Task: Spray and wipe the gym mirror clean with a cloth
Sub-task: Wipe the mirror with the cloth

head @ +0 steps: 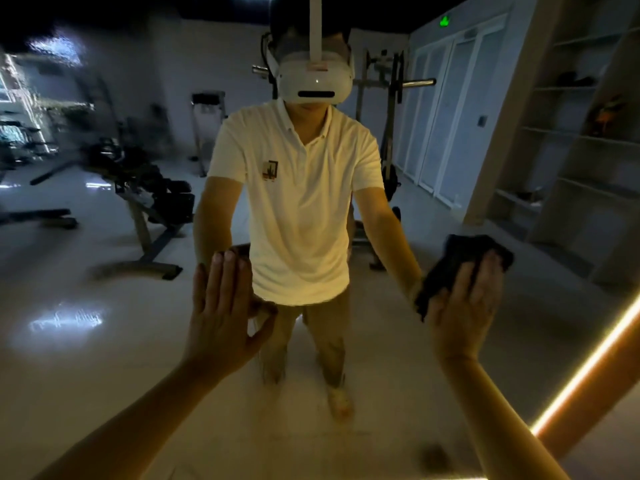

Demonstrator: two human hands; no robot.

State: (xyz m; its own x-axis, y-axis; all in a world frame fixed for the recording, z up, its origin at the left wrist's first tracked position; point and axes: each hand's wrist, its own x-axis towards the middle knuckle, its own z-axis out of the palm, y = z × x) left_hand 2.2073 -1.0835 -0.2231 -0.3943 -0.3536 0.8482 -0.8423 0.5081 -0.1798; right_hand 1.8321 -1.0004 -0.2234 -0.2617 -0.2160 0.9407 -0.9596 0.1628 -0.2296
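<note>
The gym mirror (104,306) fills nearly the whole view and reflects a person in a white shirt with a headset. My left hand (221,306) lies flat on the glass, fingers straight and pointing up. My right hand (464,306) presses a dark cloth (457,268) against the mirror to the right; the cloth bulges out above and left of the fingers. No spray bottle is in view.
A lit LED strip (588,365) runs diagonally along the mirror's lower right edge. Reflected in the glass are weight benches (149,202), a squat rack (391,84), white doors (446,109) and open shelving (581,133).
</note>
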